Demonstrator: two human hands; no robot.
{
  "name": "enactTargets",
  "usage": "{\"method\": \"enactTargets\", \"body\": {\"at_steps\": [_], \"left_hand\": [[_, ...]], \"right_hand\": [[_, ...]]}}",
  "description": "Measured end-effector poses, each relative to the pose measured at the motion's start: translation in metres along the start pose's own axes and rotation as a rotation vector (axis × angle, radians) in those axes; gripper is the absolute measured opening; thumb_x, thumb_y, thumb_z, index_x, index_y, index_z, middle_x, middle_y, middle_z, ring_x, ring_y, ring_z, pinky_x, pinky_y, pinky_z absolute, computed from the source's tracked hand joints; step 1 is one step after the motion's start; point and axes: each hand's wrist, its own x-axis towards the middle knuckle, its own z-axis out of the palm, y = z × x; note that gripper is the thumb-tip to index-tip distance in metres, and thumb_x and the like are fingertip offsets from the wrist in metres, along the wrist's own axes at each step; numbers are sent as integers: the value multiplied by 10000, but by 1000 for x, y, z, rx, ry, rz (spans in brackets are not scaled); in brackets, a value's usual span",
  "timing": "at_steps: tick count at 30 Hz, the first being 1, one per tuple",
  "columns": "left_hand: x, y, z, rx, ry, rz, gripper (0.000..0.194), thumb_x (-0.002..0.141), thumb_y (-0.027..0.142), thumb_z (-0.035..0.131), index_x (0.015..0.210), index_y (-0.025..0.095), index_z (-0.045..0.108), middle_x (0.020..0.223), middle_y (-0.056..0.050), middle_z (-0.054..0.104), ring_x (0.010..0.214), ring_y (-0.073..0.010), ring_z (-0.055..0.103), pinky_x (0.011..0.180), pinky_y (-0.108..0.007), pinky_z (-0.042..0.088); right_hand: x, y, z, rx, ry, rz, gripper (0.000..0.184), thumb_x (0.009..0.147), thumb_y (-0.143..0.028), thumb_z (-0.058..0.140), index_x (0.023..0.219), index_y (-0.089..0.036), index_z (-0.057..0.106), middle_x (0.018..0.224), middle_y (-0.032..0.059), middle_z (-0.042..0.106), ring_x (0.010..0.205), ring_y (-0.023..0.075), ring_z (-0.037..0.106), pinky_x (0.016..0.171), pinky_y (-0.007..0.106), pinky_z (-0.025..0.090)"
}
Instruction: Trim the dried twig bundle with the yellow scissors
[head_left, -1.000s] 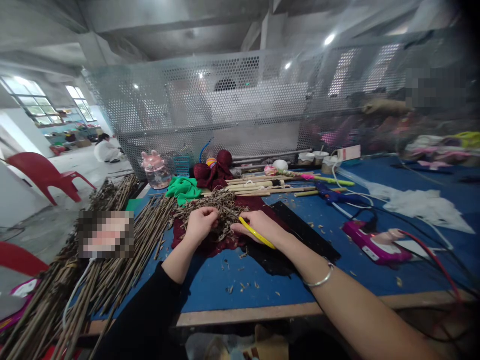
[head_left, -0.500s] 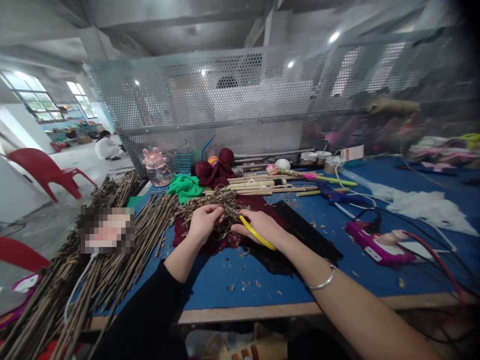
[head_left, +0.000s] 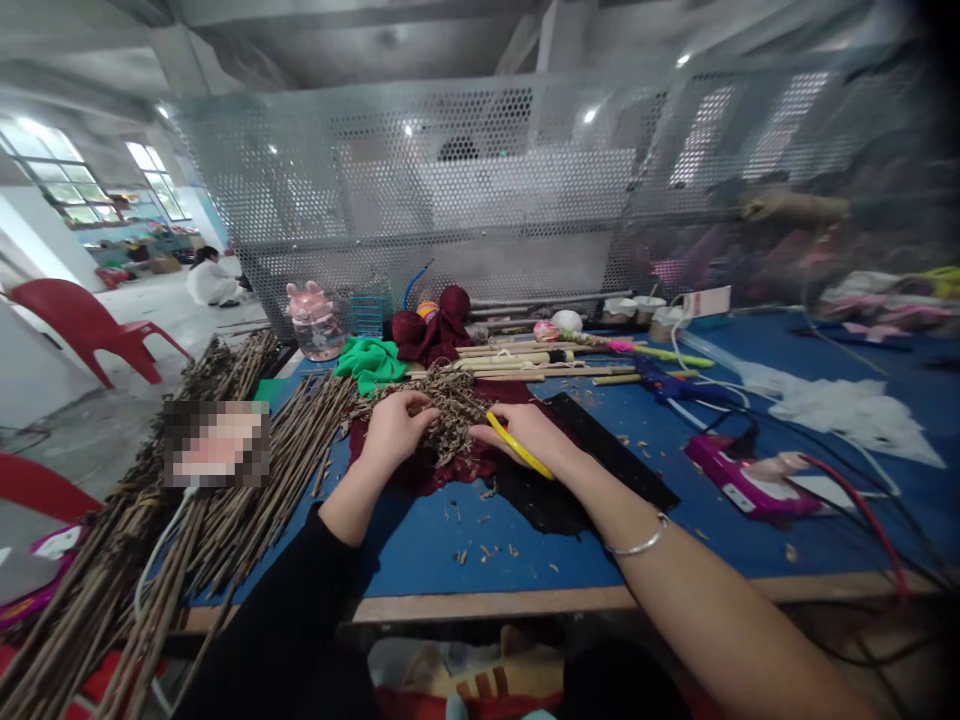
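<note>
My right hand [head_left: 529,432] is closed around yellow-handled scissors [head_left: 521,447], whose dark tip points left into a pile of dried, curled plant bits [head_left: 454,420]. At the pile's left side, my left hand [head_left: 397,430] has its fingers curled toward the thumb. What lies between those fingertips is too small to tell. Beneath the pile spreads a dark red cloth [head_left: 439,482], with a black sheet [head_left: 611,455] to its right. Small dry scraps are scattered on the blue tabletop [head_left: 435,580] in front of me.
Long dry stalks [head_left: 247,510] lie to the left, a phone screen, blurred out, above them. Behind the pile are a green cloth [head_left: 371,362], dark red balls [head_left: 454,302] and bamboo sticks [head_left: 517,360]. A glue gun [head_left: 671,385] and purple power strip [head_left: 750,485] with cables sit right.
My left hand has moved slightly left and up, its fingertips farther from the scissors. My right hand has shifted a little up and right with the scissors. The camera view has tilted slightly.
</note>
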Motion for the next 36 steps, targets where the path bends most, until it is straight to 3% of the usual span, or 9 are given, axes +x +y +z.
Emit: {"method": "enactTargets", "body": {"at_steps": [5,8,12,14,18,21,26,29,36], "left_hand": [[-6,1,-11,389,-495,94,269,578,455,656,622,190,673,532,-5,607,511,-126,509,496,-227,318],[-7,-1,-7,483,-569,120,152,584,343,648,631,204,687,556,-3,622,517,-118,502,516,-225,313],[-5,-2,-4,309,-503,128,134,626,288,595,600,178,667,531,-2,600,500,-104,479,510,-216,316],[-3,-2,-1,81,-380,90,185,661,326,575,616,164,651,545,-4,593,490,-100,473,489,-208,323],[1,-2,8,-414,-77,-129,271,662,420,596,715,154,615,595,-5,589,485,-99,497,447,-193,354],[4,-3,13,-613,9,-185,292,626,425,643,705,150,587,610,3,577,513,-93,512,456,-181,385],[5,-4,17,-709,-82,-169,303,630,418,654,733,153,551,672,-8,594,601,-112,565,491,-189,440],[5,-4,19,-751,-159,-153,290,639,400,653,727,154,529,674,-9,597,618,-114,582,499,-187,446],[6,-5,19,-745,-134,-167,271,601,340,685,711,142,537,611,9,564,574,-93,555,536,-200,457]], "right_hand": [[5,10,4,15,95,10,424,738,-600,487,645,-194,565,565,22,580,491,118,455,511,214,295],[5,11,7,75,158,73,426,743,-601,477,663,-191,561,563,14,577,491,116,459,504,210,303],[5,7,5,136,176,103,433,762,-598,451,736,-182,568,593,11,584,517,119,481,521,209,329],[4,5,3,116,140,90,432,760,-590,465,849,-182,575,636,18,604,550,133,509,540,216,341],[0,0,2,9,41,70,509,737,-593,508,1063,-202,529,770,50,640,677,182,581,596,239,357],[-3,-3,1,-62,-47,70,562,721,-633,497,1093,-212,530,794,64,642,723,209,598,602,248,352],[-5,-6,-3,-42,-112,22,609,700,-674,481,1081,-205,560,825,77,645,718,203,587,605,248,354],[-5,-7,-6,11,-132,-1,523,730,-648,465,914,-183,618,739,56,631,623,155,543,568,229,341],[-4,-6,-9,46,-167,9,531,716,-661,453,583,-159,564,496,-21,471,465,84,337,466,213,251]]}}
